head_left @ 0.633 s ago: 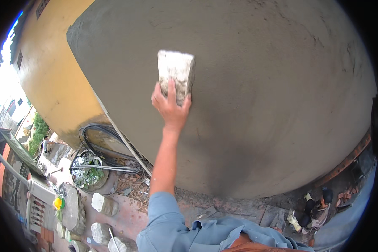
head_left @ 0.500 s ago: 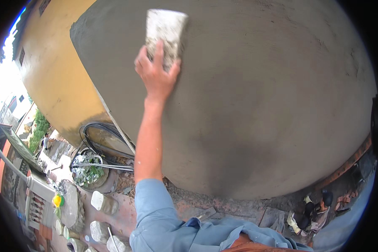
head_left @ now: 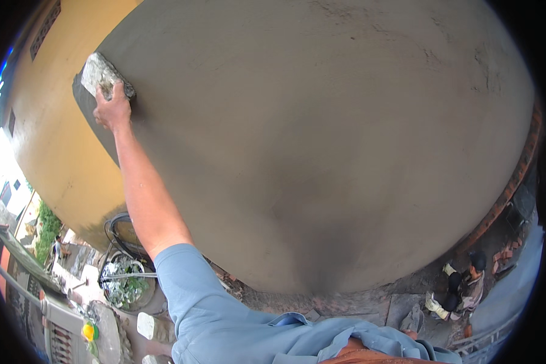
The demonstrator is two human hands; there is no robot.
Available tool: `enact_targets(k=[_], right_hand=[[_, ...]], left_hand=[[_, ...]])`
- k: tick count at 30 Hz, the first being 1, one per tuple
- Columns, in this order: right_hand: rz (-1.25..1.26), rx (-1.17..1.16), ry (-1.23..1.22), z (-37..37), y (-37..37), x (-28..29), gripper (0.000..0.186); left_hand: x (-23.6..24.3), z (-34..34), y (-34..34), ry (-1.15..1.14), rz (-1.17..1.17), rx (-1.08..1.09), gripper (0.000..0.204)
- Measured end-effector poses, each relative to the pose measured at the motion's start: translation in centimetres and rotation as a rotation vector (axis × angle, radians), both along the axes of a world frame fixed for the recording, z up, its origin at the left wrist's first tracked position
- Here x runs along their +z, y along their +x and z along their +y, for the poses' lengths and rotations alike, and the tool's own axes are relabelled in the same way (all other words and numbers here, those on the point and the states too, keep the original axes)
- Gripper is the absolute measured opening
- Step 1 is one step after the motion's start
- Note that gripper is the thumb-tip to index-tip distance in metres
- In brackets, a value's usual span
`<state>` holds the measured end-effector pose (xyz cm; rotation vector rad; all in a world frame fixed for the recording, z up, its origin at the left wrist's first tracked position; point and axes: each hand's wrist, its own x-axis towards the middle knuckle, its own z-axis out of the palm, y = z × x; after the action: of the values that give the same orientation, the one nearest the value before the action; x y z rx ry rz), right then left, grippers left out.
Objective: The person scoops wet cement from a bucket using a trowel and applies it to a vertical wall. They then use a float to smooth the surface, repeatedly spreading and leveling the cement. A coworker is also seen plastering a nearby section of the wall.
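Observation:
My left hand [head_left: 113,109] grips a mortar-smeared, whitish plastering float [head_left: 106,74]. The float appears flat against the grey plastered wall [head_left: 346,121], tilted, close to the plaster's left edge. My arm is stretched up and to the left, and the fingers close over the back of the float, where its handle is hidden. Low down by my blue shirt [head_left: 242,327], a small skin-coloured patch shows beside a grey pointed shape. It may be my right hand, but its fingers cannot be made out.
A yellow wall [head_left: 73,151] borders the plaster on the left. Below it are coiled black hoses [head_left: 118,233], a potted plant [head_left: 124,282] and a stone block [head_left: 151,326]. Another person [head_left: 467,285] is low at the right, near broken bricks [head_left: 505,255].
My left hand has swept the float left and somewhat down across the wall to the plaster's left edge. The view has shifted a little. A grey pointed shape now shows beside my shirt.

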<state>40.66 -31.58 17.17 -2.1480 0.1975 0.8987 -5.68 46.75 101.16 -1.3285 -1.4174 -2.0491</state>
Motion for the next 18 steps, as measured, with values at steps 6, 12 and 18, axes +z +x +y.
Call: enact_targets(k=[6, 12, 18], right_hand=[[-0.545, 1.045, -0.421, -2.4, -2.8, 0.5, 0.022], [-0.108, 0.527, -0.316, -3.2, -5.3, -5.8, 0.027], [-0.467, 0.709, -0.492, -3.6, -6.8, -8.2, 0.033]], left_hand=[[5.3, -5.9, 9.2, 0.282, 0.365, -0.051, 0.074], [3.0, -18.8, 24.4, 0.520, 0.734, -0.147, 0.067], [2.4, -18.4, 24.2, 0.659, 0.815, -0.191, 0.062]])
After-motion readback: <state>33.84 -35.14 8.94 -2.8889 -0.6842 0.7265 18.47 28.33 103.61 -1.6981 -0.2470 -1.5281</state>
